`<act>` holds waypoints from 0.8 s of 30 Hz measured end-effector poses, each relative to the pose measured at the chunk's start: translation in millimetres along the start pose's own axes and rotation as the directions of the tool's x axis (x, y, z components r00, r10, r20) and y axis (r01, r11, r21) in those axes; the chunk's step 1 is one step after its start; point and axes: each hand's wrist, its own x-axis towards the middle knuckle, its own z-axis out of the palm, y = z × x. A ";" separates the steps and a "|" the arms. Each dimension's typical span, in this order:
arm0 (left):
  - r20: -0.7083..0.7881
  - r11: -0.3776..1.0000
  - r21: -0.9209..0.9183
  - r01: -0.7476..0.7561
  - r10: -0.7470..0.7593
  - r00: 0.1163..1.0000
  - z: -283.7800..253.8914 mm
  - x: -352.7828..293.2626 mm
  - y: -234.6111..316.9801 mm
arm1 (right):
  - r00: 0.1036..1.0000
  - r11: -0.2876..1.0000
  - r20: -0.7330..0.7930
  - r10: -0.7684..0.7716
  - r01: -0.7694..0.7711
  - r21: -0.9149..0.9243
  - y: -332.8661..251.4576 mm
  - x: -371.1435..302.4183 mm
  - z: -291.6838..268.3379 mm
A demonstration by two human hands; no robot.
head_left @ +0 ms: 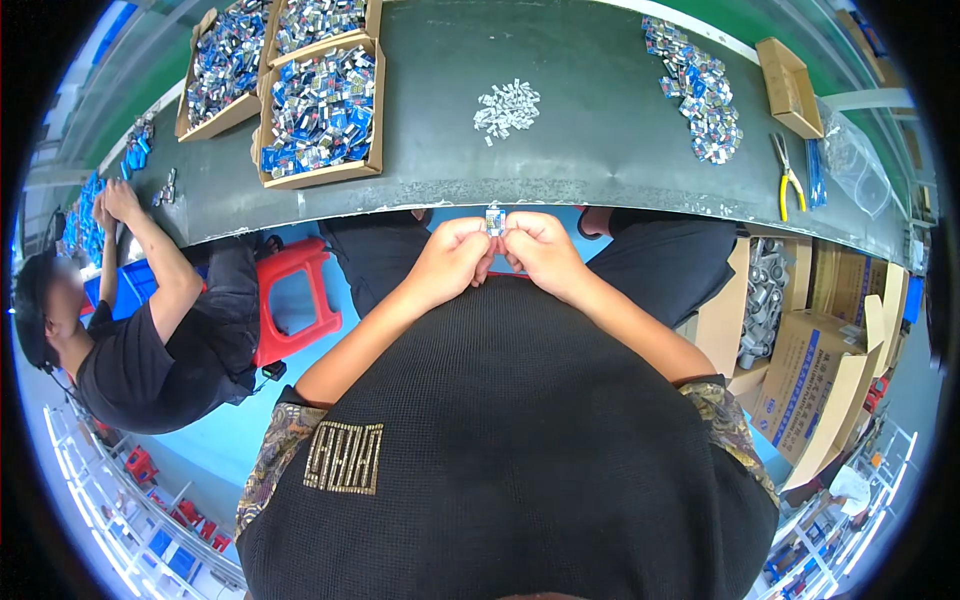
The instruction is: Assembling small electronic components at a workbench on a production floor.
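Note:
In front of my chest, just off the table's near edge, both my hands meet at one small circuit board (495,222), blue with a silvery metal part on it. My left hand (456,255) pinches its left side with thumb and curled fingers. From the other side my right hand (540,250) grips it the same way. The fingers hide its lower end. Beyond, on the dark green table top (430,130), lies a loose pile of small white-and-silver parts (507,108). A long heap of similar blue and silver boards (697,88) spreads to its right.
Cardboard trays full of blue boards (318,105) stand at the back left. At the right are yellow-handled pliers (787,178), an open cardboard box (790,88) and a clear plastic bag (855,165). A co-worker (150,330) sits at the left beside a red stool (295,300). Grey metal parts (763,300) fill a carton below.

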 end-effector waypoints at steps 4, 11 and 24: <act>-0.005 0.991 -0.125 0.043 -0.044 0.999 2.6 2.9 -1.4 | 1.000 1.000 -0.020 -0.015 0.014 -0.016 -1.5 0.9 2.6; 0.027 0.944 -0.286 0.162 -0.161 0.987 4.2 0.4 3.3 | 1.000 0.997 0.006 -0.028 0.028 0.074 -1.3 2.6 2.5; 0.079 0.928 -0.332 0.170 -0.152 0.985 -0.8 2.7 8.2 | 0.998 0.991 0.026 -0.059 0.056 0.122 -4.8 6.7 2.0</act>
